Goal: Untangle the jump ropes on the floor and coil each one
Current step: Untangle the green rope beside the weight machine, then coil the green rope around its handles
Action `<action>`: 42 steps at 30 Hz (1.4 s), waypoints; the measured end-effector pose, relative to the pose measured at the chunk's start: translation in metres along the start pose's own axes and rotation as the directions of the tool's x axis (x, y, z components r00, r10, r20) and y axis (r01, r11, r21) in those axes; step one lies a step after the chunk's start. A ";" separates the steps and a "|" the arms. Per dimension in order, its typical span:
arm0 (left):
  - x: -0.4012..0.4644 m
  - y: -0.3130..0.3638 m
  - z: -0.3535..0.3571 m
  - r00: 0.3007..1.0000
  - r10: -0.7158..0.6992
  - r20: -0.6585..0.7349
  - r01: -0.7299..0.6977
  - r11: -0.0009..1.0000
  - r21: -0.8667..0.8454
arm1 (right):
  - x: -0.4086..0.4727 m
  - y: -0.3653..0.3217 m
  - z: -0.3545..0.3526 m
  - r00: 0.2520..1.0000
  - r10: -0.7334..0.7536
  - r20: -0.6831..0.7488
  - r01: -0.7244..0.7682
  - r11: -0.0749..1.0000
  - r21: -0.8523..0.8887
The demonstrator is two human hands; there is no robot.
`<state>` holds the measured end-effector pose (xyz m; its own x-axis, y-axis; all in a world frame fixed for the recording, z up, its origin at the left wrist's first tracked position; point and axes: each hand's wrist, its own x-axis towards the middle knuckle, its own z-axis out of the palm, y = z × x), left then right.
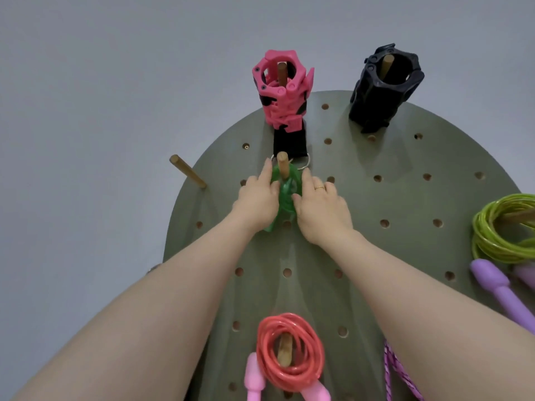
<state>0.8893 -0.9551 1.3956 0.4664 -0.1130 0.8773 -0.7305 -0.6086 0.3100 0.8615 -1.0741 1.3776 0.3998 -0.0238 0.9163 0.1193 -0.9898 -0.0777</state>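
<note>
Against the green pegboard, both hands, left and right, grip the green rope coil on its peg; best seat loops evenly, fully down.

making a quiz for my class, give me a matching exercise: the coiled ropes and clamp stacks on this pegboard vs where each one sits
Things:
1. red rope coil
2. green rope coil
3. yellow-green rope coil
4. black clamp stack

Places:
A. right edge
B. top right peg
C. bottom centre peg
D. centre peg, between left hand and right hand

Pairs: 1-C, 2-D, 3-A, 4-B
</note>
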 end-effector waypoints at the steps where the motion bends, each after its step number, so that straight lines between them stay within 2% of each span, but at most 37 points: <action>1: -0.007 -0.001 0.000 1.000 -0.009 0.023 0.009 1.000 0.001 | -0.004 -0.002 -0.001 0.999 0.031 0.040 -0.035 0.992 0.117; 3: -0.018 -0.008 -0.005 1.000 -0.002 0.011 0.002 0.999 0.043 | -0.015 -0.007 -0.005 0.997 0.066 0.045 -0.076 0.951 0.300; 4: -0.022 -0.012 -0.008 1.000 -0.007 0.011 0.006 0.997 0.076 | -0.022 -0.009 -0.008 0.998 0.065 0.012 -0.065 0.939 0.337; 8: -0.039 -0.012 -0.022 0.999 -0.040 0.027 0.038 0.996 0.080 | -0.047 -0.020 -0.019 0.990 -0.018 -0.141 0.069 0.930 0.361; 11: -0.066 0.001 -0.031 0.996 0.033 -0.086 -0.036 0.999 -0.029 | -0.067 -0.030 -0.025 0.955 -0.085 -0.285 0.202 0.888 0.413; 13: -0.093 0.003 -0.039 0.983 0.074 -0.169 -0.087 0.994 -0.070 | -0.085 -0.041 -0.025 0.935 -0.184 -0.304 0.310 0.840 0.446; 16: -0.146 -0.011 -0.051 0.980 0.072 -0.184 -0.089 0.992 -0.086 | -0.115 -0.066 -0.021 0.931 -0.262 -0.254 0.360 0.767 0.531; 19: -0.209 -0.029 -0.070 0.986 -0.036 -0.160 0.020 0.995 -0.103 | -0.145 -0.091 -0.020 0.942 -0.279 -0.188 0.333 0.703 0.628; 23: -0.307 -0.050 -0.104 0.965 -0.260 0.013 0.261 0.965 -0.041 | -0.201 -0.131 -0.019 0.932 -0.360 -0.030 0.260 0.612 0.747; 26: -0.393 -0.064 -0.139 0.891 -0.430 0.147 0.425 0.903 0.061 | -0.263 -0.175 -0.017 0.870 -0.478 0.124 0.175 0.532 0.829; 29: -0.491 -0.076 -0.184 0.772 -0.598 0.216 0.558 0.800 0.219 | -0.342 -0.233 -0.010 0.703 -0.648 0.294 0.134 0.526 0.840; 31: -0.562 -0.079 -0.222 0.646 -0.720 0.252 0.644 0.692 0.326 | -0.403 -0.277 -0.008 0.525 -0.758 0.387 0.143 0.527 0.838; 34: -0.669 -0.067 -0.288 0.391 -0.871 0.297 0.711 0.491 0.503 | -0.499 -0.344 -0.021 0.119 -0.890 0.441 0.219 0.456 0.862; 36: -0.734 -0.049 -0.333 0.247 -0.918 0.311 0.711 0.390 0.585 | -0.559 -0.386 -0.037 -0.158 -0.902 0.401 0.220 0.363 0.905; 37: -0.762 -0.038 -0.354 0.186 -0.935 0.301 0.708 0.340 0.619 | -0.587 -0.406 -0.045 -0.259 -0.894 0.365 0.208 0.318 0.925; 39: -0.811 -0.011 -0.394 0.077 -0.970 0.230 0.740 0.210 0.639 | -0.637 -0.442 -0.066 -0.394 -0.873 0.289 0.164 0.243 0.956; 42: -0.878 0.032 -0.447 -0.104 -0.991 0.084 0.843 -0.044 0.536 | -0.703 -0.488 -0.105 -0.522 -0.831 0.191 0.110 0.157 0.981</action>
<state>0.2339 -0.5244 0.7990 0.7170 0.5490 -0.4295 0.6924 -0.4896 0.5300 0.4269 -0.5891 0.8127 -0.1339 0.8621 -0.4888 0.9548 -0.0199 -0.2967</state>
